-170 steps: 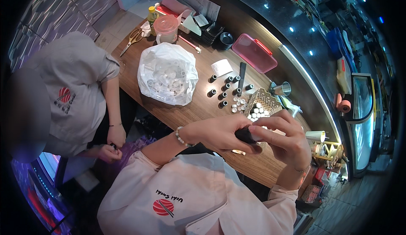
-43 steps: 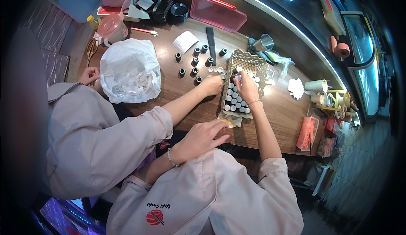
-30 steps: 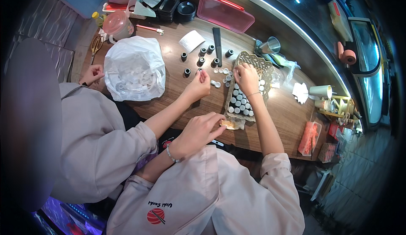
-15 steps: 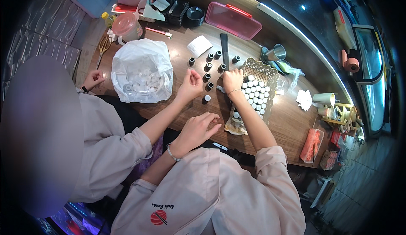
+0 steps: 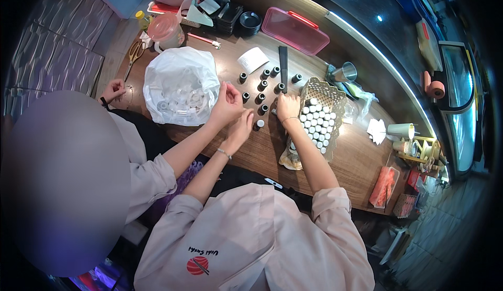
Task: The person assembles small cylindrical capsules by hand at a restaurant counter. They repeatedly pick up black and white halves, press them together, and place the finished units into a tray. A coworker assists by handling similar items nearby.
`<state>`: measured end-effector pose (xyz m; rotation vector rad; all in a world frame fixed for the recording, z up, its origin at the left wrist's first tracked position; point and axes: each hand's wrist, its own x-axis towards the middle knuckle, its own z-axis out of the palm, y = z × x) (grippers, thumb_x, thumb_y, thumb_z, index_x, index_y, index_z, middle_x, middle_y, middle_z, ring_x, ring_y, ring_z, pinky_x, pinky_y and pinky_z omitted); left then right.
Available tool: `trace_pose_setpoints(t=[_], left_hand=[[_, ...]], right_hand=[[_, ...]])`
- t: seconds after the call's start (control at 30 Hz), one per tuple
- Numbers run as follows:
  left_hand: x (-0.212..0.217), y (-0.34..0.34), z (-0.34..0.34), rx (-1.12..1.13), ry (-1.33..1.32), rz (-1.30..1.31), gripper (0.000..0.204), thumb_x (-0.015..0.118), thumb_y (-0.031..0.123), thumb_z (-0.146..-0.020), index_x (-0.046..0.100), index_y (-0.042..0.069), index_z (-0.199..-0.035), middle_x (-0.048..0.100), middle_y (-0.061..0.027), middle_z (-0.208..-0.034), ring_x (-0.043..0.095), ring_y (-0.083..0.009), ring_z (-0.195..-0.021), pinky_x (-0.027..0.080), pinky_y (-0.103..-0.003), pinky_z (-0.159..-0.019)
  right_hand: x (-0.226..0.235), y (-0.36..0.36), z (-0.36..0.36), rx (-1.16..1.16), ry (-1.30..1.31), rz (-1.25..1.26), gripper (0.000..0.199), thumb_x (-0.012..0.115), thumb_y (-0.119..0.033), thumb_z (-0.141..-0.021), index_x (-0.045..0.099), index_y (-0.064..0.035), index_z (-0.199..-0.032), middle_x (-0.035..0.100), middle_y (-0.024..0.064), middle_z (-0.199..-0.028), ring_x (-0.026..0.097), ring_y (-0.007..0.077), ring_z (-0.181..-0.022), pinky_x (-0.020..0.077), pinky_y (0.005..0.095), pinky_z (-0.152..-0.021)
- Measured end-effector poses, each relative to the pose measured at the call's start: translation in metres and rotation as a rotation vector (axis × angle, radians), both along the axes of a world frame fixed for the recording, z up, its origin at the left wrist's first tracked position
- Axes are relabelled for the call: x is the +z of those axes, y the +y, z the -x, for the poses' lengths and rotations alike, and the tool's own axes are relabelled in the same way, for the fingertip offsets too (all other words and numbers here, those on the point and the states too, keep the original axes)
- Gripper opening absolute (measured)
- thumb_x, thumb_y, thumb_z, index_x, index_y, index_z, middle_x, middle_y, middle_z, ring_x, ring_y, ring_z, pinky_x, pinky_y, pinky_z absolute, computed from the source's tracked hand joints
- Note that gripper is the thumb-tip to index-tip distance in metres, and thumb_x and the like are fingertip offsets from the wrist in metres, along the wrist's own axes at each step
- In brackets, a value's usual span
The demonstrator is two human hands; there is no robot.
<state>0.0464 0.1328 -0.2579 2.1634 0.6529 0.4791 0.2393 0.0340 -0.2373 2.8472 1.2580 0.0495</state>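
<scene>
A white plastic bag [image 5: 181, 84] of small containers sits crumpled at the bench's [image 5: 361, 162] left, a pink lidded box [image 5: 295, 30] (red handle on top) at its far edge, and an orange packet [image 5: 382, 187] lies at its right end.

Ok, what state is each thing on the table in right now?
Pink box: lid shut.
White bag: open, holding clear containers.
Gold tray: partly filled with white-capped bottles.
Funnel: lying on its side.
Left hand: on the table.
Right hand: at tray's edge.
</scene>
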Motion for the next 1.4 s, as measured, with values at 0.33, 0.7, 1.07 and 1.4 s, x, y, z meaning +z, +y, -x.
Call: trace_pose_setpoints(t=[0.33, 0.7, 1.07, 1.4], left_hand=[[-0.023, 0.014, -0.027, -0.169, -0.104, 0.030, 0.042, 0.079, 0.015, -0.090, 0.067, 0.001, -0.128, 0.066, -0.0098, -0.089, 0.062, -0.0195, -0.070, 0.051, -0.034, -0.066], [0.015, 0.029, -0.027, -0.223, -0.102, -0.066, 0.045, 0.084, 0.020, -0.084, 0.070, 0.003, -0.124, 0.065, -0.0099, -0.083, 0.064, -0.0218, -0.075, 0.052, -0.035, -0.070], [0.130, 0.074, 0.022, -0.698, 0.419, -1.858, 0.024, 0.074, 0.013, -0.090, 0.073, 0.000, -0.111, 0.067, -0.0100, -0.100, 0.065, -0.0214, -0.103, 0.058, -0.031, -0.078], [0.074, 0.053, -0.014, -0.703, 0.140, -1.090, 0.038, 0.052, 0.030, -0.103, 0.065, 0.004, -0.127, 0.062, -0.0114, -0.119, 0.057, -0.0273, -0.104, 0.048, -0.038, -0.087]], right_hand=[[0.027, -0.023, 0.012, -0.079, 0.303, -0.380, 0.016, 0.071, -0.017, -0.088, 0.069, -0.0024, -0.093, 0.073, 0.0160, -0.082, 0.072, 0.0345, -0.078, 0.0542, 0.0467, -0.075], [0.047, -0.018, 0.028, -0.213, 0.673, -0.468, 0.023, 0.077, -0.020, -0.088, 0.078, 0.0001, -0.099, 0.076, 0.0163, -0.080, 0.075, 0.0232, -0.073, 0.0581, 0.0362, -0.069], [0.040, -0.015, 0.034, -0.202, 0.731, -0.451, 0.027, 0.078, -0.027, -0.088, 0.080, -0.0035, -0.101, 0.077, 0.0169, -0.087, 0.075, 0.0259, -0.078, 0.0585, 0.0376, -0.074], [0.014, -0.022, 0.033, -0.239, 0.785, -0.659, 0.025, 0.077, -0.022, -0.088, 0.078, -0.0001, -0.100, 0.078, 0.0166, -0.088, 0.075, 0.0217, -0.079, 0.0577, 0.0361, -0.074]])
